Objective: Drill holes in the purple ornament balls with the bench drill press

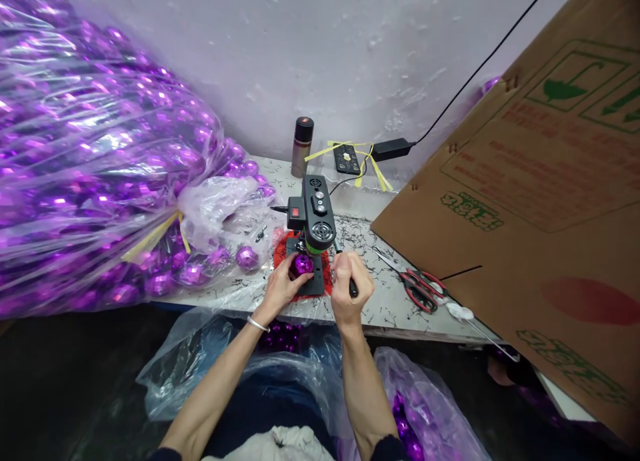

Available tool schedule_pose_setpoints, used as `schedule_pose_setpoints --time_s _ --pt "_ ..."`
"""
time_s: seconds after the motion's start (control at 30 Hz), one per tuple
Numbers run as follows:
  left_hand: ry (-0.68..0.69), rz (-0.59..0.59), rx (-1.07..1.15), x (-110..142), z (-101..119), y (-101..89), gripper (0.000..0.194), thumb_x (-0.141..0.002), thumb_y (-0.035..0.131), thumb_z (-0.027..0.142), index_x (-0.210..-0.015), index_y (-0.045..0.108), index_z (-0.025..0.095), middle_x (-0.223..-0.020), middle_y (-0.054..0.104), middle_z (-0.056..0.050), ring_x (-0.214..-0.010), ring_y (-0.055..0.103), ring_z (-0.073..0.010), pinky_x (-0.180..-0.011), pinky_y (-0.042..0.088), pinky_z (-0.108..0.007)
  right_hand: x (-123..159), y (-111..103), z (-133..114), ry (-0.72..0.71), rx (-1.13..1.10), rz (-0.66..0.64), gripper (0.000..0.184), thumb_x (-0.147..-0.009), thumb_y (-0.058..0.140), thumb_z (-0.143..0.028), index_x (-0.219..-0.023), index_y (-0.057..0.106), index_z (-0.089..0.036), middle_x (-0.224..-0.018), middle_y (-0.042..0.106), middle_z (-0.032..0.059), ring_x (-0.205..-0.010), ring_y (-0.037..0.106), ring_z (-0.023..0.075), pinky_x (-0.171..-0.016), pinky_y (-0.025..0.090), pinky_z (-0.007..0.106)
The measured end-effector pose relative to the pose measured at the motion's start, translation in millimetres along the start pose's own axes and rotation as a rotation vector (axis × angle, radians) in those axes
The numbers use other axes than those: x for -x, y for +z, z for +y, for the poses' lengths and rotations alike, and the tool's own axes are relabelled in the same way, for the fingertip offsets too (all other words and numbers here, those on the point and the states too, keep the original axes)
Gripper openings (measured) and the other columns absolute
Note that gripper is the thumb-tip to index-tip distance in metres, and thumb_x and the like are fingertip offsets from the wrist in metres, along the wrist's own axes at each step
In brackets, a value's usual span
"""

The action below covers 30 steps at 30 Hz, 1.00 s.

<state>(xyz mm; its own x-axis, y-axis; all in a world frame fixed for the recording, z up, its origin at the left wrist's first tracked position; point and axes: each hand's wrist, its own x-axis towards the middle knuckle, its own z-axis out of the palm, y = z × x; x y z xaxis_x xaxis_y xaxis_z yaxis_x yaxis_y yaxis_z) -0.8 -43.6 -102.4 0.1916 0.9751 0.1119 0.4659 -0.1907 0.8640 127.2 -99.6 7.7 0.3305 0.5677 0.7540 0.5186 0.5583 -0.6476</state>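
Note:
My left hand (284,282) grips a shiny purple ball (303,265) between thumb and fingers. It holds the ball on the dark base plate of a small black bench press (320,211), under the machine's head. My right hand (351,282) is wrapped around the black-tipped lever handle (353,288) at the press's right side. A red switch box (296,212) is fixed to the left of the head. Beneath the base lies a red sheet (327,274). The ball's top is partly hidden by the head.
A huge clear bag of purple balls (100,147) fills the left. Red-handled scissors (420,287) lie right of the press, beside a large cardboard box (530,201). A bottle (302,147), a phone-like black slab (347,159) and a power adapter (391,149) are behind. Black scraps litter the table.

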Motion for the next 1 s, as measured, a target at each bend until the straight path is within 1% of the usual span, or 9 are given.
schedule_pose_setpoints --time_s 0.07,0.13,0.23,0.33,0.5,0.7,0.83,0.9,1.0 --pt "0.108 0.019 -0.082 -1 0 2.3 0.061 -0.082 0.080 0.045 -0.134 0.063 0.019 -0.113 0.075 -0.010 -0.095 0.073 -0.0281 -0.084 0.058 -0.039 1 -1 1 0.000 0.016 -0.002 0.033 -0.103 0.045 -0.018 -0.069 0.049 -0.021 -0.068 0.051 -0.0016 -0.065 0.050 0.0114 -0.061 0.041 0.029" --pt "0.182 0.048 -0.139 -1 -1 6.1 0.059 -0.083 0.079 0.045 -0.135 0.062 0.021 -0.124 0.072 -0.012 -0.107 0.071 -0.0297 -0.088 0.058 -0.040 2 -1 1 0.003 0.033 -0.007 0.032 -0.103 0.045 -0.019 -0.071 0.051 -0.021 -0.068 0.052 -0.0014 -0.065 0.051 0.0118 -0.062 0.042 0.029" --pt "0.253 0.089 -0.176 -2 -8 12.4 0.057 -0.084 0.080 0.044 -0.134 0.062 0.022 -0.123 0.072 -0.011 -0.110 0.070 -0.0297 -0.093 0.057 -0.043 2 -3 1 -0.003 0.040 -0.022 0.030 -0.102 0.046 -0.017 -0.074 0.053 -0.021 -0.069 0.054 -0.0012 -0.065 0.052 0.0118 -0.062 0.043 0.029" --pt "0.301 0.150 -0.166 -4 -19 17.3 0.058 -0.083 0.081 0.043 -0.133 0.063 0.021 -0.121 0.073 -0.012 -0.114 0.068 -0.0305 -0.099 0.055 -0.046 3 -4 1 -0.023 0.032 -0.030 0.027 -0.101 0.046 -0.014 -0.076 0.054 -0.021 -0.071 0.056 -0.0010 -0.067 0.054 0.0118 -0.063 0.043 0.028" --pt "0.331 0.181 -0.147 -5 -31 23.3 0.060 -0.086 0.078 0.046 -0.136 0.061 0.020 -0.122 0.073 -0.012 -0.113 0.068 -0.0297 -0.098 0.054 -0.046 9 -4 7 -0.038 0.038 -0.022 0.028 -0.100 0.045 -0.012 -0.075 0.053 -0.021 -0.071 0.057 -0.0004 -0.067 0.055 0.0126 -0.062 0.043 0.029" --pt "0.313 0.195 -0.150 -2 -31 28.4 0.056 -0.088 0.076 0.045 -0.136 0.060 0.021 -0.121 0.072 -0.012 -0.113 0.066 -0.0292 -0.098 0.053 -0.045 32 2 25 -0.087 0.027 0.022 0.030 -0.099 0.044 -0.012 -0.070 0.049 -0.022 -0.069 0.056 -0.0012 -0.064 0.055 0.0124 -0.059 0.042 0.027" --pt "0.285 0.176 -0.150 -1 -31 28.0 0.057 -0.087 0.077 0.044 -0.136 0.060 0.021 -0.121 0.072 -0.012 -0.113 0.066 -0.0295 -0.099 0.052 -0.046 46 7 36 -0.072 0.026 0.069 0.032 -0.100 0.041 -0.017 -0.069 0.049 -0.022 -0.068 0.056 -0.0007 -0.063 0.055 0.0130 -0.058 0.043 0.028" --pt "0.281 0.164 -0.151 -1 -30 26.8 0.056 -0.087 0.077 0.044 -0.136 0.060 0.021 -0.121 0.072 -0.012 -0.114 0.066 -0.0297 -0.099 0.052 -0.046 50 9 39 -0.066 0.021 0.084 0.033 -0.101 0.041 -0.019 -0.069 0.049 -0.022 -0.068 0.056 -0.0007 -0.063 0.055 0.0134 -0.060 0.045 0.029" --pt "0.278 0.151 -0.152 -1 -27 25.0 0.055 -0.088 0.076 0.043 -0.135 0.060 0.020 -0.121 0.072 -0.013 -0.114 0.066 -0.0298 -0.099 0.052 -0.046 52 11 44 -0.084 0.032 0.107 0.035 -0.102 0.040 -0.022 -0.067 0.047 -0.023 -0.067 0.054 -0.0017 -0.062 0.055 0.0136 -0.069 0.050 0.033"
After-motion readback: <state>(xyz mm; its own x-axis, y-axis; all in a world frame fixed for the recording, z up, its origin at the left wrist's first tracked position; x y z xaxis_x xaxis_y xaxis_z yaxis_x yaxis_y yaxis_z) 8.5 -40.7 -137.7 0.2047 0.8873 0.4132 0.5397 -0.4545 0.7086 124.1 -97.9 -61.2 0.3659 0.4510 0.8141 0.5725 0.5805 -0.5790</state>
